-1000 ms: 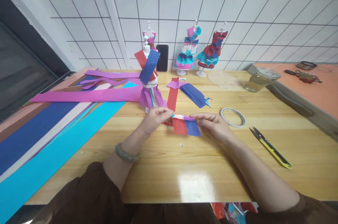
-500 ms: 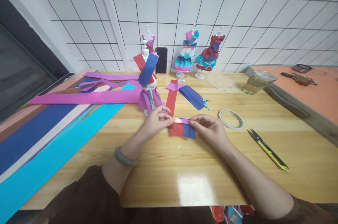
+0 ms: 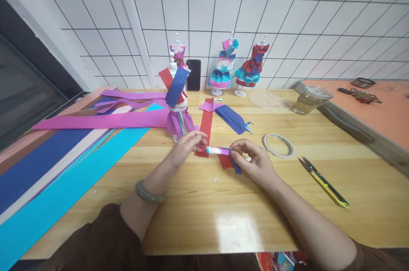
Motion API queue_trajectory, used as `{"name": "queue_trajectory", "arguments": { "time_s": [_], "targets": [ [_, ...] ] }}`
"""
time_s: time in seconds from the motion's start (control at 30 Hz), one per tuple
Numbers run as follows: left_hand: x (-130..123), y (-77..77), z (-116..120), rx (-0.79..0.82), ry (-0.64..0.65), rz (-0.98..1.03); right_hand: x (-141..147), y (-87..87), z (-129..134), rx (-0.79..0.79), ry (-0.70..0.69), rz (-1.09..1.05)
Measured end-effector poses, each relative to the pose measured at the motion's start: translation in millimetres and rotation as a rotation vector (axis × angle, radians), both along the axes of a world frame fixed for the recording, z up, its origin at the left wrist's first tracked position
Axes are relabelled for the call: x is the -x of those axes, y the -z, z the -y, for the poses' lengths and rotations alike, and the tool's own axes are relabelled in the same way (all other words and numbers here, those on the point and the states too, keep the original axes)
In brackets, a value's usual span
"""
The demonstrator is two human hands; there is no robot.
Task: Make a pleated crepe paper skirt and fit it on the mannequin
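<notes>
My right hand (image 3: 255, 158) pinches the right end of a narrow folded paper strip (image 3: 219, 151), white and purple with a teal tip. Red and blue paper pieces (image 3: 226, 162) hang below the strip. My left hand (image 3: 190, 145) is just left of the strip's free end, fingers stretched out and holding nothing that I can see. Behind that hand stands a small dress form (image 3: 179, 119) in a purple skirt, with red and blue bands crossed over its top. A red paper strip (image 3: 206, 126) lies on the table beyond my hands.
Long coloured paper strips (image 3: 105, 119) cover the left side. To the right lie a tape roll (image 3: 265, 143) and yellow-handled thread snips (image 3: 326, 183). A blue paper piece (image 3: 230, 118), a lidded cup (image 3: 309, 101), a phone (image 3: 193, 75) and dressed forms (image 3: 222, 70) stand or lie farther back.
My left fingers have let go of the strip's left end, which now shows its teal tip. The strip and hanging pieces have tilted and shifted slightly right and down with my right hand.
</notes>
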State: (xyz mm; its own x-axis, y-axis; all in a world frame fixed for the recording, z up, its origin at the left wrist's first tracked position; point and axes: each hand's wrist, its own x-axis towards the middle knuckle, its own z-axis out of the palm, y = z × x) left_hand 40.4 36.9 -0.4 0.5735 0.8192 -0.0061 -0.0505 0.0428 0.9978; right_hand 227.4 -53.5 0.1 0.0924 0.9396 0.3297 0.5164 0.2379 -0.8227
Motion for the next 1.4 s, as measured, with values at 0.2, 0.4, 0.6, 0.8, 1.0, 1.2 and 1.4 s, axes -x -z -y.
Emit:
{"name": "queue_trajectory", "arguments": {
  "time_s": [0.2,0.4,0.6,0.8,1.0,1.2,1.4],
  "targets": [
    [-4.0,-5.0,17.5,-0.312,0.175,-0.157,4.6,-4.6,2.9,-0.028,-0.139,0.085],
    [-6.3,-7.1,23.6,-0.403,0.297,-0.171,5.6,-7.5,4.7,-0.084,-0.253,0.113],
    [-4.2,-13.6,23.5,-0.325,0.322,-0.183,3.6,-10.2,6.8,-0.100,-0.214,0.116],
    [-6.2,-11.9,22.3,-0.141,0.383,-0.133,2.4,-8.8,6.1,0.091,-0.192,-0.164],
    [-9.4,-7.2,21.9,0.036,0.297,-0.075,0.8,-5.6,0.3,0.253,-0.231,-0.454],
    [-7.8,-2.0,18.3,0.015,0.195,-0.039,0.4,-8.6,-2.2,0.301,-0.204,-0.429],
    [-9.5,4.1,19.3,-0.022,0.179,-0.139,5.8,-3.5,-5.5,0.355,-0.289,-0.417]
  ]
}}
